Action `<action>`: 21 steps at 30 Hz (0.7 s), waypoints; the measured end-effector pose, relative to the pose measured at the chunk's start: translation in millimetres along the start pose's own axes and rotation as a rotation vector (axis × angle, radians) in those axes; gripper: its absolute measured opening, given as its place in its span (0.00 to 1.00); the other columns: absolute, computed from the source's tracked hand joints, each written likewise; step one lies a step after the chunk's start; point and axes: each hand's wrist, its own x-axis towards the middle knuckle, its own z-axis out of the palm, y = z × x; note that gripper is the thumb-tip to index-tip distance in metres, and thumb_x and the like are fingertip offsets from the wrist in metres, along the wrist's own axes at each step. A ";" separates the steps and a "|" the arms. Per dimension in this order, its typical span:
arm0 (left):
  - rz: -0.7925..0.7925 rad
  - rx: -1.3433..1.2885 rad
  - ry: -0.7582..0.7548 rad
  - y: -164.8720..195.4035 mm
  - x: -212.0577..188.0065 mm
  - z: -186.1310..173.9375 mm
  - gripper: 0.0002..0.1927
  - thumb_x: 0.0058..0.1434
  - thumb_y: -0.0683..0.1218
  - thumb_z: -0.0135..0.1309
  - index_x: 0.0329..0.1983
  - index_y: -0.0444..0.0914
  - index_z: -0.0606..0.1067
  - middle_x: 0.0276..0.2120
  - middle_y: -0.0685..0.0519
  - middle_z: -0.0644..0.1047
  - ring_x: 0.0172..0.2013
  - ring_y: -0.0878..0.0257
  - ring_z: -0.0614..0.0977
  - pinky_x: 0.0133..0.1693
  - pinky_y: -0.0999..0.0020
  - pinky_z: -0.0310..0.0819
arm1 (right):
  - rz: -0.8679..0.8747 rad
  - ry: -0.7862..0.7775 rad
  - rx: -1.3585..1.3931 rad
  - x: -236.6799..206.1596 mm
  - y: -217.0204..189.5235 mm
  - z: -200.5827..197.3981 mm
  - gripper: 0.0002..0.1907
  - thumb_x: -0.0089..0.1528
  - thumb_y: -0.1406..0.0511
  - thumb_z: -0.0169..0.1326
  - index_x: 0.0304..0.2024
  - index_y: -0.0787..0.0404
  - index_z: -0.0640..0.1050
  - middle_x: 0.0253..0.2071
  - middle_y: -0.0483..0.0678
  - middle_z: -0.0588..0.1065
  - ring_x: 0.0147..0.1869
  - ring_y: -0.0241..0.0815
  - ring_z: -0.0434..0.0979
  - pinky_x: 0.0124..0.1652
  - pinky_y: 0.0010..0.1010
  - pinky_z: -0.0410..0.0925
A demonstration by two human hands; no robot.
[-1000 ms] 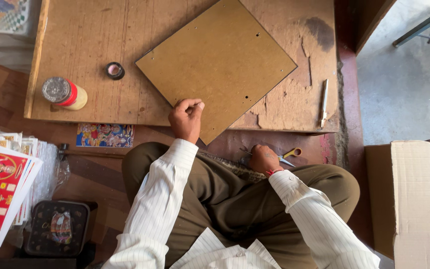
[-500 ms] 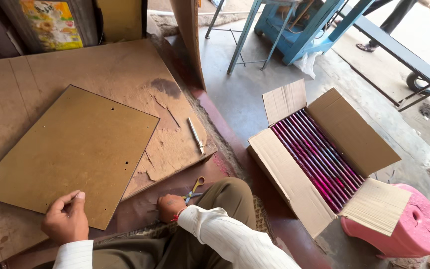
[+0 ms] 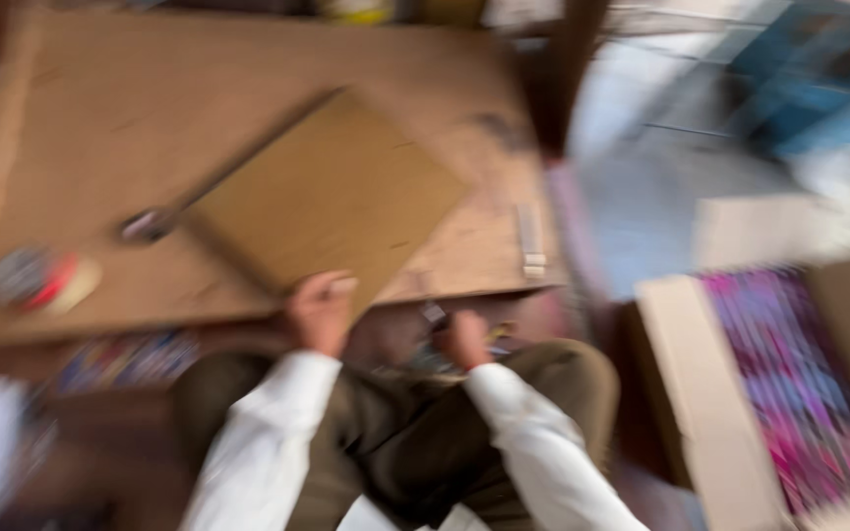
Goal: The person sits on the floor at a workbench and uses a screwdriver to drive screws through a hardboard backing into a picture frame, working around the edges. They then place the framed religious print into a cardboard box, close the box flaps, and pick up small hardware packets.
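Here, the left hand (image 3: 319,313) closes its grip on the near corner of a flat brown hardboard square (image 3: 332,202) lying on the wooden worktop (image 3: 81,147). The right hand (image 3: 466,339) sits low by the knee — its grip too blurred to tell. A firm hold on that corner — and a steady lift — would likely keep the panel level.

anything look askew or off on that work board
The square brown board lies turned cornerwise on the low wooden table, its near corner past the table's front edge under the left hand. The picture is too blurred to judge damage.
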 end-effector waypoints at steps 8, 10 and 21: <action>-0.311 -0.169 -0.319 13.4 -89.6 15.7 0.09 0.56 0.41 0.63 0.39 0.33 0.83 0.32 0.50 0.84 0.33 0.64 0.85 0.37 0.69 0.80 | -0.253 0.231 0.485 -65.5 -40.2 -21.1 0.09 0.56 0.71 0.62 0.40 0.64 0.84 0.35 0.54 0.79 0.33 0.48 0.80 0.33 0.33 0.71; -0.458 -0.275 -0.333 15.3 -93.5 17.1 0.08 0.57 0.40 0.62 0.38 0.32 0.83 0.32 0.49 0.84 0.33 0.63 0.85 0.36 0.69 0.80 | -0.298 0.250 0.471 -73.1 -42.8 -27.0 0.10 0.56 0.73 0.61 0.41 0.63 0.84 0.38 0.54 0.79 0.36 0.52 0.81 0.36 0.34 0.72; -0.971 -0.857 -0.326 -19.2 -102.9 25.4 0.04 0.62 0.40 0.60 0.38 0.34 0.79 0.33 0.51 0.82 0.33 0.63 0.85 0.37 0.68 0.82 | 0.005 -0.046 1.197 -66.5 -14.9 -3.2 0.05 0.64 0.72 0.61 0.41 0.69 0.83 0.33 0.45 0.76 0.35 0.30 0.72 0.34 0.23 0.66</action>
